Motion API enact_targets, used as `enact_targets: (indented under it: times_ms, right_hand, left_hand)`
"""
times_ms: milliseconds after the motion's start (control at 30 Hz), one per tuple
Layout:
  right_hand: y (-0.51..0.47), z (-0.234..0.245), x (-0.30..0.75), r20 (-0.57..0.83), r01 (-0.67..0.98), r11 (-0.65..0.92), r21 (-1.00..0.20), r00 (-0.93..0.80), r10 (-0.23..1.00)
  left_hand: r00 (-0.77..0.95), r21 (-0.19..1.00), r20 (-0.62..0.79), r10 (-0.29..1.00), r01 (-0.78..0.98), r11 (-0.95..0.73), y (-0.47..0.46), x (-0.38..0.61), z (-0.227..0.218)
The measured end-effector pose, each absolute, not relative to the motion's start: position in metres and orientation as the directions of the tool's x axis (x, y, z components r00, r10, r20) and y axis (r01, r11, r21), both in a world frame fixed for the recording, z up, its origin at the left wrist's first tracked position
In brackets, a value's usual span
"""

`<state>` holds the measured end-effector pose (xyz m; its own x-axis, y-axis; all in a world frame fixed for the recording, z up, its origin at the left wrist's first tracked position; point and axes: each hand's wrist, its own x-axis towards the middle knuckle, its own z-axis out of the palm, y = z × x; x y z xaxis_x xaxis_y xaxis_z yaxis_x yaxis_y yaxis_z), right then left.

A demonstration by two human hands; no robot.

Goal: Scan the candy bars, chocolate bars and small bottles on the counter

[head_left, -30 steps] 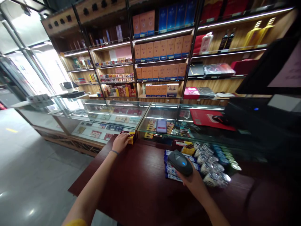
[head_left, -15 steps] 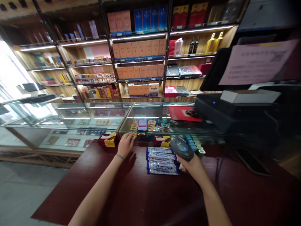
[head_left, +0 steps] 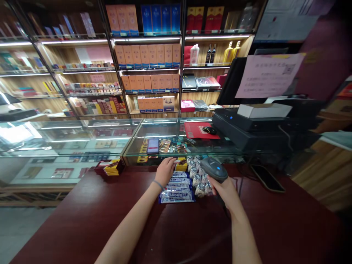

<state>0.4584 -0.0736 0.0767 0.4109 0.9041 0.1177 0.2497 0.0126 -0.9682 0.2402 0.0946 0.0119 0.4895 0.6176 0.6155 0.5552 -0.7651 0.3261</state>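
Note:
My right hand (head_left: 224, 189) is closed round a dark handheld barcode scanner (head_left: 213, 169) with a blue light on top, held over the dark red counter (head_left: 82, 220). My left hand (head_left: 165, 170) reaches forward, fingers curled down onto the far end of a stack of blue wrapped bars (head_left: 177, 189). Just beyond its fingertips lies a small yellow and dark packet (head_left: 181, 164). Several small foil-topped jars (head_left: 196, 176) stand between the bars and the scanner.
A glass display case (head_left: 176, 141) runs along the counter's far edge with a phone (head_left: 153, 145) on top. Red and yellow packets (head_left: 110, 167) are stacked at the left. A black register and printer (head_left: 255, 123) stand right, another phone (head_left: 268, 178) lies nearby. Stocked shelves fill the back wall.
My view has swung right. My left hand left the red and yellow packets at the left and moved right onto the blue bars. The scanner stayed in my right hand.

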Motion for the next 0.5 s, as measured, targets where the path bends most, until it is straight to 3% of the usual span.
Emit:
enact_targets:
  times_ms: [133,300,500]
  right_hand:
    - [-0.072,0.074,0.457,0.121,0.239,0.025,-0.971,0.400,0.909]
    - [-0.069,0.070,0.455,0.113,0.241,0.018,-0.970,0.387,0.915]
    - [-0.068,0.068,0.454,0.129,0.280,0.021,-0.960,0.375,0.918]
  left_hand:
    - [0.558,0.322,0.543,0.628,0.553,-0.769,0.103,0.256,0.009]
    - [0.558,0.421,0.519,0.648,0.492,-0.762,0.107,0.263,0.002]
    - [0.606,0.410,0.486,0.630,0.478,-0.777,0.099,0.257,0.012]
